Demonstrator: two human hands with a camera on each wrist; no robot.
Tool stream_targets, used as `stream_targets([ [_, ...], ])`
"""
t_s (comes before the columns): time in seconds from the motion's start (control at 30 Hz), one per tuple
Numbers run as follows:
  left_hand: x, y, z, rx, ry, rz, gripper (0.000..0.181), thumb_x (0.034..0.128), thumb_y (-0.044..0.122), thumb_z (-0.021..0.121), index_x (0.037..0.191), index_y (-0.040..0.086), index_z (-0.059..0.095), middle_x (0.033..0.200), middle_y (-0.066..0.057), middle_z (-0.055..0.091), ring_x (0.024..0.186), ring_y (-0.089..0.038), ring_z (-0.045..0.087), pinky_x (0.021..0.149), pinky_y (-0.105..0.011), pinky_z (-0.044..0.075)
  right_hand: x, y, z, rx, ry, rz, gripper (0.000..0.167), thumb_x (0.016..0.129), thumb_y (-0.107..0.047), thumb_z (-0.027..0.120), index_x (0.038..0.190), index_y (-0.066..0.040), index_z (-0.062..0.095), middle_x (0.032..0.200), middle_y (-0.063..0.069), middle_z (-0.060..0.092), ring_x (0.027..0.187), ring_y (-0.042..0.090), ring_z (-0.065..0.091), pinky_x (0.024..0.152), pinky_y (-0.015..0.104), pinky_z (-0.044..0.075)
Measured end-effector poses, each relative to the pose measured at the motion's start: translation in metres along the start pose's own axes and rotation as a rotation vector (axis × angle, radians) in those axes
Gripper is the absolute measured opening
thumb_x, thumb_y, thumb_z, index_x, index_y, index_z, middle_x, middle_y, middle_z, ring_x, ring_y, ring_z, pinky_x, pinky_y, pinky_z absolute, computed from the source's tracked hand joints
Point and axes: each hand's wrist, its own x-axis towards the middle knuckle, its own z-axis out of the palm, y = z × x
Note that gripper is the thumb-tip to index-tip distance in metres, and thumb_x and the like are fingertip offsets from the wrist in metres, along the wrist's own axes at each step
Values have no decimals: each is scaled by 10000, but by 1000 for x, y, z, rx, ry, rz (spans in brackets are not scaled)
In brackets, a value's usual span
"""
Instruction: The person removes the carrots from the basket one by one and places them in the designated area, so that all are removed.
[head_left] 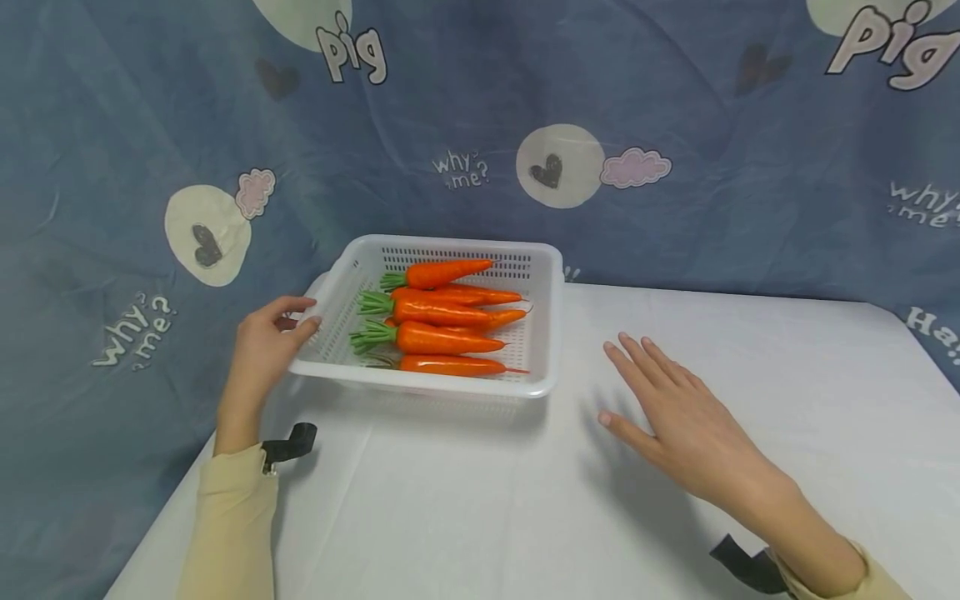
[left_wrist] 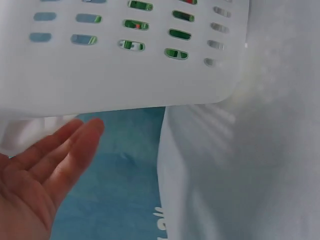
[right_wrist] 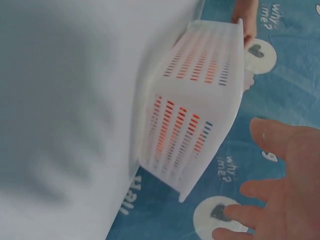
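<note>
A white slotted plastic basket [head_left: 450, 381] stands on the white-covered table and holds several orange carrots [head_left: 442, 312] with green stem ends, all pointing to the right. My left hand [head_left: 267, 342] is at the basket's left rim, thumb and forefinger apart in the head view. In the left wrist view, the fingers of that hand [left_wrist: 45, 175] reach fairly straight to the rim's edge; whether they touch it is unclear. My right hand [head_left: 686, 425] hovers over the table to the right of the basket, palm down, its fingers spread and holding nothing.
A blue cloth [head_left: 420, 108] printed with words and hearts hangs behind the table and down its left side. White sheeting [head_left: 450, 500] covers the tabletop. A black strap [head_left: 288, 444] is at the left wrist and another black strap [head_left: 750, 567] at the right.
</note>
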Motion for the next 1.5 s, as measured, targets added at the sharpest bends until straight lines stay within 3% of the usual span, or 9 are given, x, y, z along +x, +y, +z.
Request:
stream_targets([
  [0.17, 2, -3, 1, -70, 11, -34, 384, 964, 316, 638, 1280, 97, 629, 1217, -141, 596, 937, -221, 595, 655, -266, 475, 0, -1, 0, 5, -5, 3, 798, 968, -620, 453, 1586, -218, 148, 1631, 46, 140, 1479, 319, 137, 1095, 584, 231],
  [0.3, 4, -8, 2, -131, 17, -34, 375, 952, 306, 660, 1254, 85, 640, 1151, -117, 610, 848, -125, 606, 619, -204, 476, 0, -1, 1, 7, 0, 3, 794, 968, -623, 447, 1587, -227, 144, 1632, 37, 136, 1477, 320, 143, 1086, 593, 241],
  [0.4, 5, -12, 1, -194, -1, -43, 396, 948, 315, 669, 1261, 76, 632, 1158, -88, 590, 846, -92, 602, 638, -196, 479, 0, -2, 1, 10, 5, 0, 793, 967, -623, 450, 1586, -230, 146, 1631, 34, 139, 1477, 316, 147, 1083, 593, 246],
  [0.6, 4, -23, -3, -344, -73, -69, 451, 938, 302, 689, 1306, 57, 600, 1232, -45, 520, 998, -116, 533, 737, -194, 463, 0, -2, 2, 16, 13, -6, 786, 970, -610, 461, 1585, -230, 155, 1628, 40, 156, 1474, 318, 161, 1079, 594, 253],
  [0.87, 5, -29, -7, -409, -139, -143, 471, 936, 305, 693, 1346, 104, 579, 1261, -18, 519, 1082, -128, 485, 782, -214, 449, 3, -4, 0, 22, -4, -9, 790, 969, -609, 466, 1586, -232, 147, 1629, 43, 145, 1473, 323, 158, 1082, 601, 249],
  [1.27, 5, -32, -6, -532, -151, -162, 453, 907, 278, 733, 1308, 109, 607, 1177, 34, 552, 1042, -132, 512, 731, -183, 478, 19, -10, -3, -3, 67, -104, 786, 951, -461, 613, 1578, -235, 197, 1609, 1, 221, 1443, 265, 255, 1098, 539, 269],
  [1.5, 4, -30, -3, -563, -133, -132, 403, 911, 219, 730, 1281, 98, 626, 1111, 23, 584, 994, -123, 545, 712, -187, 482, 35, -14, 0, -2, 164, -203, 732, 941, -392, 639, 1556, -209, 285, 1562, 4, 328, 1384, 253, 351, 1083, 509, 303],
])
